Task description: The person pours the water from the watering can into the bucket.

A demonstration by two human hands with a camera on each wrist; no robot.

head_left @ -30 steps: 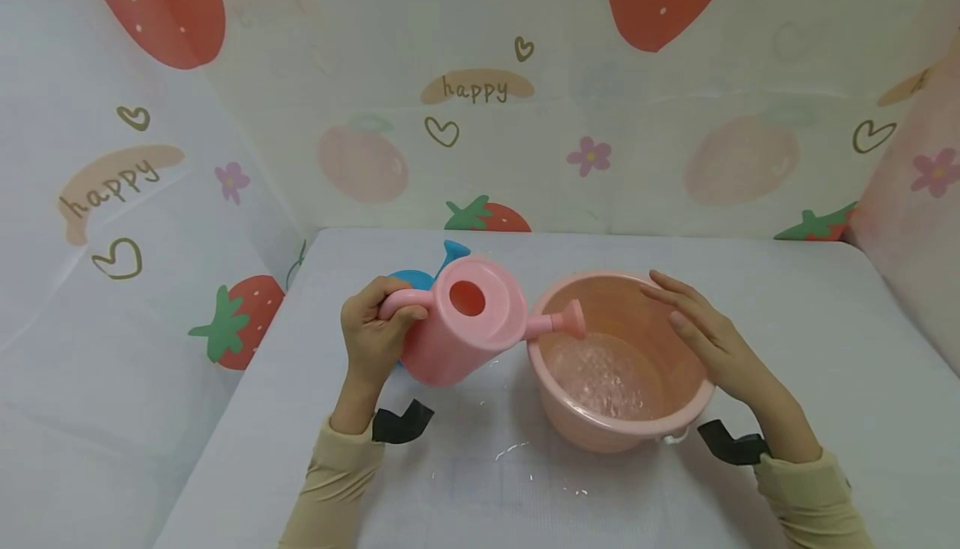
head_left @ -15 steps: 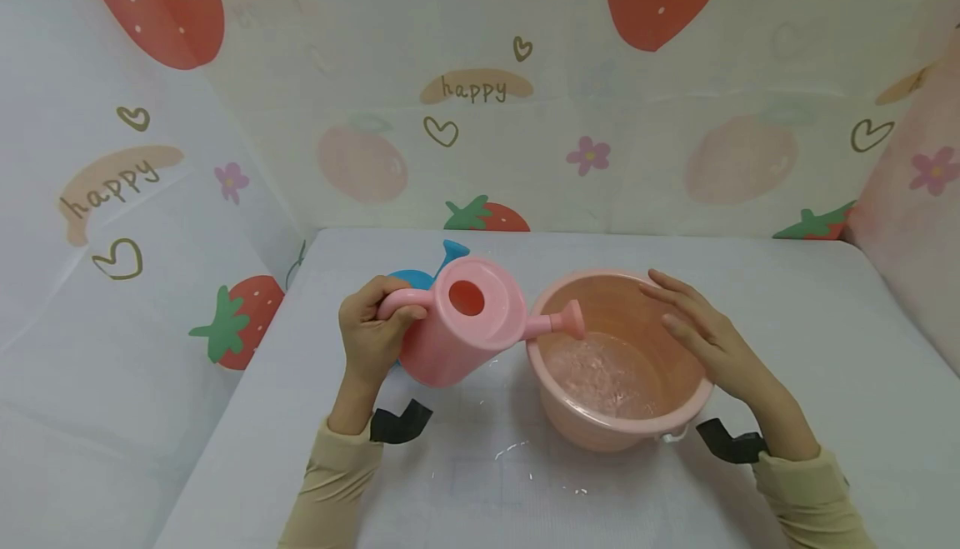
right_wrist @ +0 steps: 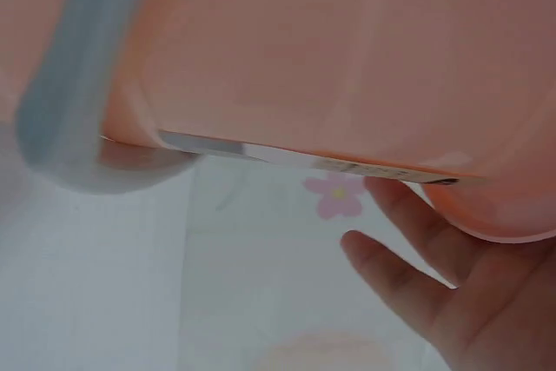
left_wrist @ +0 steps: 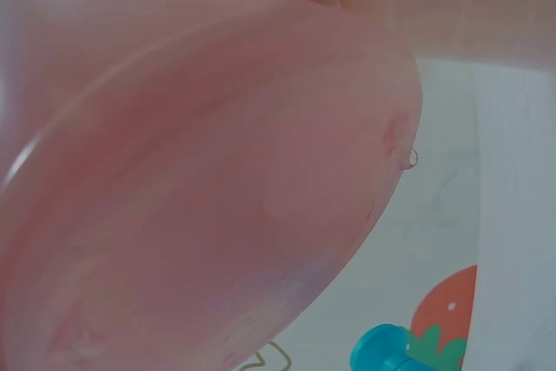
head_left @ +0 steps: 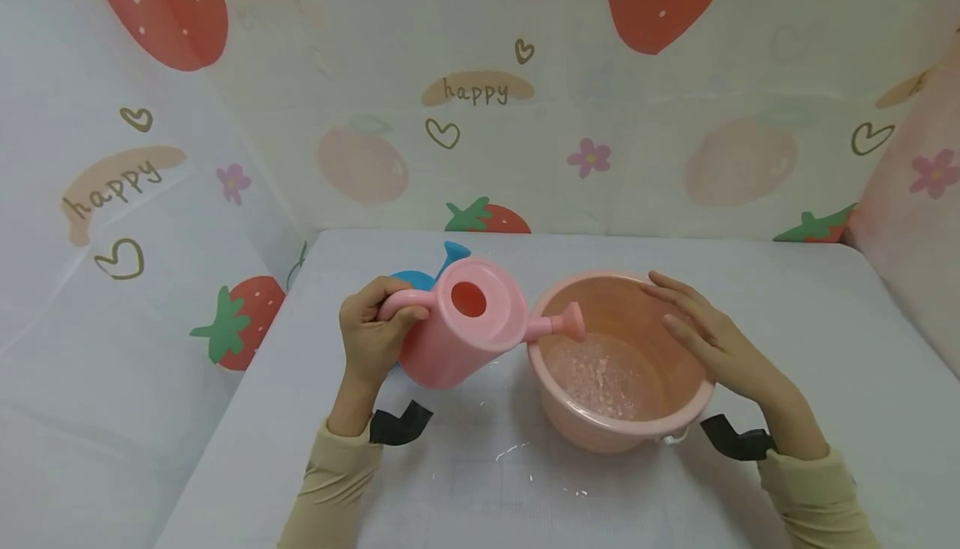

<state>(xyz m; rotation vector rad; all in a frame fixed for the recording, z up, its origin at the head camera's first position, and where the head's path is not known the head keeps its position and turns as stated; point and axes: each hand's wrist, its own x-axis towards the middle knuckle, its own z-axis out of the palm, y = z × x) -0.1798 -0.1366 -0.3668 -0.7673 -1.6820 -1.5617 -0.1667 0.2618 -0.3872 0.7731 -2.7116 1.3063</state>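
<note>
My left hand point(head_left: 372, 328) grips the handle of a pink watering can point(head_left: 459, 353), which tilts to the right. Its sprinkler head point(head_left: 572, 321) hangs over the left side of a pink bucket point(head_left: 600, 437). Rippling water point(head_left: 596, 374) lies in the bottom of the bucket. The can's underside point(left_wrist: 217, 180) fills much of the left wrist view, with a drop at its edge. My right hand point(head_left: 723, 349) is at the bucket's right rim, fingers extended. From the right wrist view, the bucket's outer wall point(right_wrist: 287, 58) is close beside that hand point(right_wrist: 491, 301).
Behind the pink can stands a blue object with a watering-can spout point(head_left: 453, 254), mostly hidden. Water drops point(head_left: 512, 451) dot the white table point(head_left: 480, 516) in front. A white bucket handle point(right_wrist: 61, 145) hangs in the right wrist view. Printed sheets point(head_left: 480, 157) enclose the table.
The ripples on the water in the bucket shift from frame to frame. Both hands, the watering can and the bucket stay almost in the same place.
</note>
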